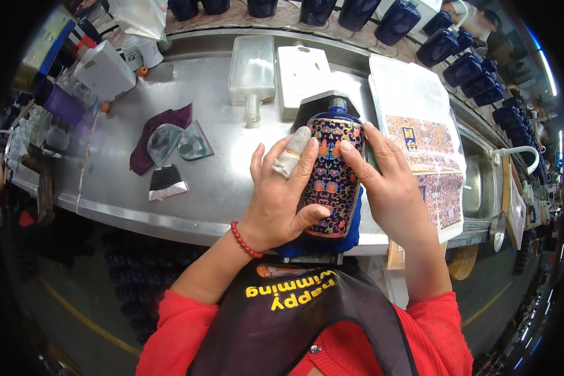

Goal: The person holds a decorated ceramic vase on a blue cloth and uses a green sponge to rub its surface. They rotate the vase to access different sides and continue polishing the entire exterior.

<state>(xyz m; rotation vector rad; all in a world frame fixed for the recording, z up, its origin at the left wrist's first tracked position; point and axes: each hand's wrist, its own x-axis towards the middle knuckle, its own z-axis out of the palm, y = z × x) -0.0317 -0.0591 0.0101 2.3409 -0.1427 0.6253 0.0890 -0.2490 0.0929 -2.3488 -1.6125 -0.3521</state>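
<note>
A dark blue glass bottle point(333, 182) with a colourful floral pattern lies in front of me, its neck pointing away. Both hands steady it from the sides. My left hand point(281, 194) rests along its left edge, thumb over the lower front, a cloth cot point(292, 153) on one finger. From the right, my right hand point(388, 178) presses its thumb on the upper front while other fingers lie along the edge. Beneath the bottle, a blue cloth point(356, 232) and a dark angular support point(310, 109) show in part. Patterned printed sheets point(426, 150) lie to the right.
On the metal worktop point(200, 81) stand a clear bottle-shaped container point(252, 69) and a white block point(302, 75). Purple cloth point(169, 119) and dark pads lie left. A sink point(479, 178) is at right. Blue bottles point(398, 22) line the far shelf; a person point(479, 22) is beyond.
</note>
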